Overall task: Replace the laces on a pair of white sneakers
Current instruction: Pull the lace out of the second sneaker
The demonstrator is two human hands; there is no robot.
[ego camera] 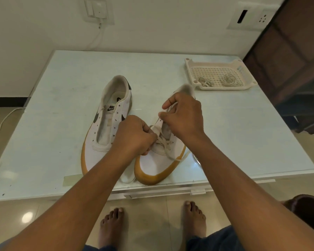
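Two-handed now: pinching lace [164, 142] taut with left hand [134, 134] low on the sneaker [156, 164], pinching higher with right hand [184, 116], likely feeding next eyelet.

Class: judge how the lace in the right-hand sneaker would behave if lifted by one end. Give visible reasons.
Probably floppy: the lace curves between eyelets, and its loose end trails limp over the sneaker onto the table. Likely light: the left hand and right hand manage it by pinching alone. It looks flat, so it should not roll.

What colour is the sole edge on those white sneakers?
Tan, gum-brown sole edge; clearest in the head view.
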